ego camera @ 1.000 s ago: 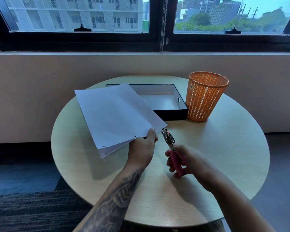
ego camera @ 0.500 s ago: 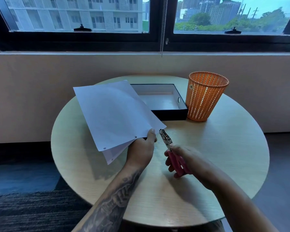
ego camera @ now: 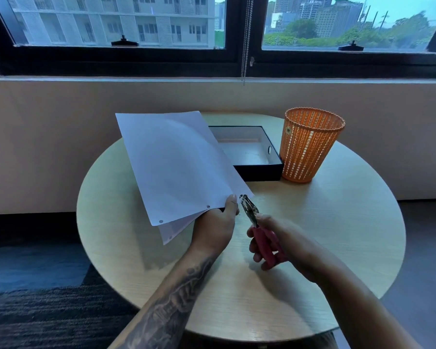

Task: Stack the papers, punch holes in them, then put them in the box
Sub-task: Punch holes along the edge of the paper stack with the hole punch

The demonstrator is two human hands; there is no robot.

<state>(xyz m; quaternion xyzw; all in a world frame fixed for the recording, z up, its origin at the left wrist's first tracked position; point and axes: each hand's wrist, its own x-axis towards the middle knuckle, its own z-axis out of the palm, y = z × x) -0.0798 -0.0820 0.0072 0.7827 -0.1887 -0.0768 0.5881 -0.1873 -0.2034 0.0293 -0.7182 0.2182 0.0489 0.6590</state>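
Note:
My left hand (ego camera: 215, 222) grips a stack of white papers (ego camera: 176, 165) by its near right corner and holds it tilted up above the table. Small punched holes show along the stack's near edge, and the lower sheets fan out below the top one. My right hand (ego camera: 275, 241) is closed around the pink handles of a hand-held hole punch (ego camera: 256, 227). Its metal jaws sit right beside the paper's corner, next to my left thumb. Behind the papers lies an open black box (ego camera: 261, 170) with a pale inside, its left part hidden by the stack.
An orange mesh basket (ego camera: 310, 144) stands just right of the box, touching or nearly touching it. Everything rests on a round wooden table (ego camera: 337, 235) under a window wall. Dark carpet lies to the left of the table.
My left hand has raised and tilted the papers more upright, and the lower sheets have fanned out. The punch's jaws have shifted slightly left toward the paper's corner.

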